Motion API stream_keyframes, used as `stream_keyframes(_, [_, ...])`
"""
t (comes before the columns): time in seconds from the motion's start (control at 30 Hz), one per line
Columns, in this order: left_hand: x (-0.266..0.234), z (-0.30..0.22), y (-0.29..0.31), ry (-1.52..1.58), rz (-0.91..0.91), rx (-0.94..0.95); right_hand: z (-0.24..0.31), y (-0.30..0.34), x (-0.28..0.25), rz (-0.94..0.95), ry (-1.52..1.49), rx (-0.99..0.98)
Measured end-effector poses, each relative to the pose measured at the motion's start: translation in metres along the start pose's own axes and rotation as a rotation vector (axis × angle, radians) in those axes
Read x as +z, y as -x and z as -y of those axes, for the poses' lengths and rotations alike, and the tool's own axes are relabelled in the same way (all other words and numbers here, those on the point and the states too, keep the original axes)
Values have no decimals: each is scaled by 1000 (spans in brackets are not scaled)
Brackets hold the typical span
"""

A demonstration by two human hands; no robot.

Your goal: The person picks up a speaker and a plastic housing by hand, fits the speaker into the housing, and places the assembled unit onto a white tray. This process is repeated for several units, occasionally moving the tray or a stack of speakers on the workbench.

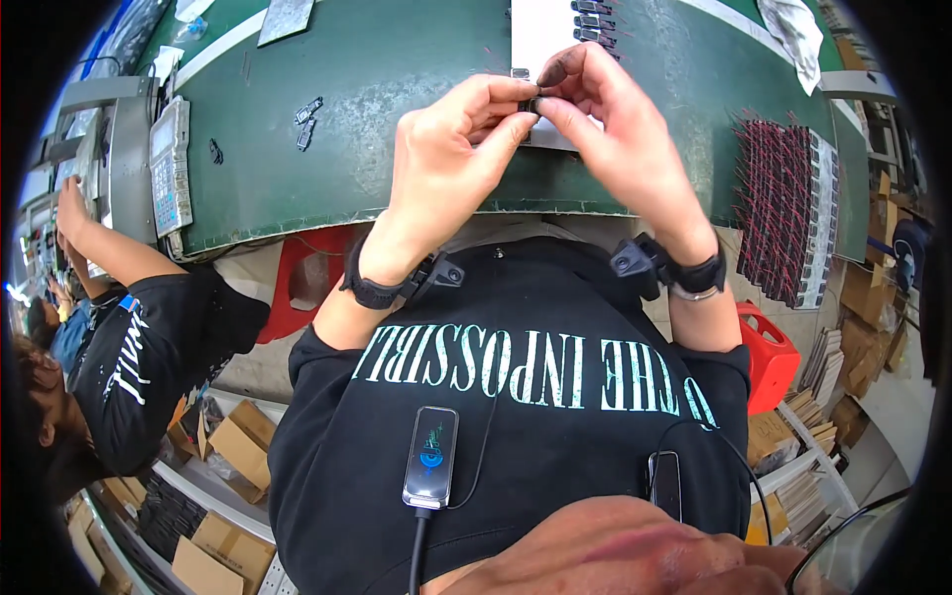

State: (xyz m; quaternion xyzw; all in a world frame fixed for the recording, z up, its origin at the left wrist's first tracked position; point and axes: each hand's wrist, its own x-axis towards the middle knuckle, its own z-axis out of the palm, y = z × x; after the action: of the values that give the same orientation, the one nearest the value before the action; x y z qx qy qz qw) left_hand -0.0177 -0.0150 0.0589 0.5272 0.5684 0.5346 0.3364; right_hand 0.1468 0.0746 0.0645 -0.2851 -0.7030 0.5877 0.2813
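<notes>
Both of my hands meet over the far middle of a green table (347,169). Between their fingertips is a small black part (533,103), mostly hidden by the fingers. My left hand (458,149) pinches it from the left, and my right hand (617,129) grips it from the right with thumb and forefinger, the fingertips darkened. Under and beyond the hands lies a white board (538,40). Along its right edge sits a column of small black parts (592,22) with thin dark red wires.
At right, a dense batch of black parts with red wires (778,213) overhangs the table edge. Loose black pieces (305,124) lie left of my hands. A keypad unit (171,167) stands at the left edge, near a co-worker (149,337). Red stools (769,357) stand below the table.
</notes>
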Motion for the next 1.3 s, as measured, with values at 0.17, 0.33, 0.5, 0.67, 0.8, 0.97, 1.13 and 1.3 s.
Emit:
stream_keyframes(0.17, [4,-14,12,-179,4,79,16,25,11,-201,462,-127])
stream_keyframes(0.33, [-4,-18,2,-13,-166,93,2,32,-18,-300,512,-66])
stream_keyframes(0.5, [-7,-8,6,-40,-81,98,-17,19,-27,-417,657,-123])
stream_keyframes(0.67, [-17,0,9,-88,-25,112,-21,12,-22,-443,679,-154])
stream_keyframes(0.8, [-27,8,10,-106,-113,106,-23,2,-19,-441,721,-186])
stream_keyframes(0.97, [-47,19,17,-327,-321,93,-6,-13,-6,-404,960,-385])
stream_keyframes(1.13, [-99,35,21,-779,-496,61,6,-31,16,-172,1026,-396])
stream_keyframes(1.3, [-153,50,24,-1102,-559,-4,10,-43,21,-66,991,-420])
